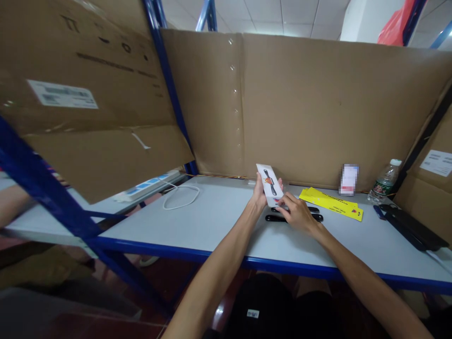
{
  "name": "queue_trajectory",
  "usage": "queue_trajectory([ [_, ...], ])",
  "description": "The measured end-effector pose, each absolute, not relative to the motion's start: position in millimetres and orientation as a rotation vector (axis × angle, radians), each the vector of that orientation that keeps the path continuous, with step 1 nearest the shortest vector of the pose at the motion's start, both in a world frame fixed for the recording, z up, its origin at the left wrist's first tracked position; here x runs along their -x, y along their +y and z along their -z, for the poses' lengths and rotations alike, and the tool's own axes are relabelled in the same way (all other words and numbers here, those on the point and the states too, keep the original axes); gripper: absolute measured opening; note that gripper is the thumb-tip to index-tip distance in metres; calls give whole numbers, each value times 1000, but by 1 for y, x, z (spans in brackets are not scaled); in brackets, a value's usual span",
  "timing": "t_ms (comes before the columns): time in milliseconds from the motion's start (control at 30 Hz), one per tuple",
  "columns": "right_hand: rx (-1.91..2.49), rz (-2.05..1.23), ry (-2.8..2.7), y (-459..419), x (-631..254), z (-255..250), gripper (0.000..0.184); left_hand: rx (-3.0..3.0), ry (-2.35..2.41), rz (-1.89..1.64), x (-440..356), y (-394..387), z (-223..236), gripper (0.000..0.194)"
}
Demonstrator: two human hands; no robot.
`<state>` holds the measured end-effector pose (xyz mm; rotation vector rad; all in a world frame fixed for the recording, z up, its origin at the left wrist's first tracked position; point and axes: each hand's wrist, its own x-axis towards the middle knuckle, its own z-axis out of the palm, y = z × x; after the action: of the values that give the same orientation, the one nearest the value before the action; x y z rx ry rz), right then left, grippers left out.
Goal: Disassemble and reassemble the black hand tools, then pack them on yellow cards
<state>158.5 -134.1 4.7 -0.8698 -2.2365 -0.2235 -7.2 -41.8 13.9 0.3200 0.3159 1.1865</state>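
Note:
A slim white box [269, 181] with a picture of a black handled item on its face is tilted up over the table. My left hand [260, 193] is wrapped round its left side, with fingertips showing at its right edge. At the box's lower end, the fingers of my right hand [295, 212] are pinched together; whether they grip the box's end flap or something in it, I cannot make out. Under and behind my right hand lie two long black items [275, 218] with rounded ends, partly hidden by the hand.
Yellow printed strips [332, 203] lie right of my hands. Farther right are a propped-up phone [349, 180], a water bottle [384, 183] and a black case [415, 228]. A white cable [181, 188] and power strip [151, 184] are at left. Cardboard [300, 108] walls the back.

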Motion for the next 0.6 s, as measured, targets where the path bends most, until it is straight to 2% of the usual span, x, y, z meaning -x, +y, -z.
queue_trajectory([
  [100, 804, 270, -2202, -134, -160, -4, 7, -301, 315, -1187, 10, -42, -14, 70],
  [333, 744, 626, -2223, -138, -159, -5, 22, -124, 288, -1315, 15, -37, -18, 60],
  [600, 564, 849, -2264, -167, -173, -13, 23, -26, 303, -1408, 41, -35, -21, 75],
])
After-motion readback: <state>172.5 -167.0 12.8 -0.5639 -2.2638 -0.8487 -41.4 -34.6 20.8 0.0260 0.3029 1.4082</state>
